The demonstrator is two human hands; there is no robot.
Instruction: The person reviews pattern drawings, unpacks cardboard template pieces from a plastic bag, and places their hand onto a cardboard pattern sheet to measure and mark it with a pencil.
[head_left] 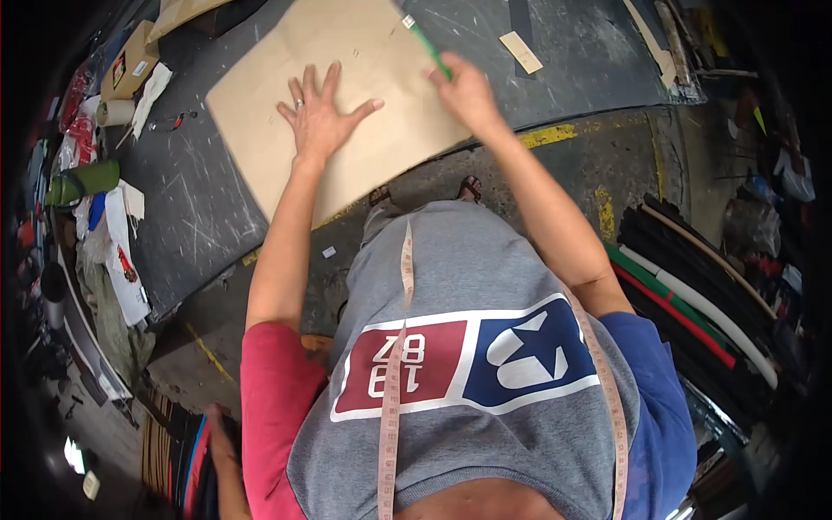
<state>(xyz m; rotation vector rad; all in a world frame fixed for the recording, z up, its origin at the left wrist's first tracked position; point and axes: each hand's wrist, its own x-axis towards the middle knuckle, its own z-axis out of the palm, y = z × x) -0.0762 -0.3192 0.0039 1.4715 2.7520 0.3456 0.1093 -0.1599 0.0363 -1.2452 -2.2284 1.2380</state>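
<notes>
My left hand (pixel 319 120) lies flat with fingers spread on a large sheet of brown card (pixel 251 95), a ring on one finger. At the sheet's right edge, my right hand (pixel 466 91) is closed around the lower end of a slim green tool (pixel 425 45). Its far end is pale and points away from me along the card's edge; what kind of tool it is, I cannot tell. The sheet rests on a dark scratched table (pixel 186 191) and overhangs its near edge. A small pale card piece with holes (pixel 521 53) lies to the right.
A tape measure (pixel 390 433) hangs round my neck. Left on the table are a cardboard box (pixel 130 65), a green roll (pixel 85 184) and a small red-and-black tool (pixel 173 121). Fabric rolls (pixel 693 286) stand at right. Another person's arm (pixel 227 464) shows lower left.
</notes>
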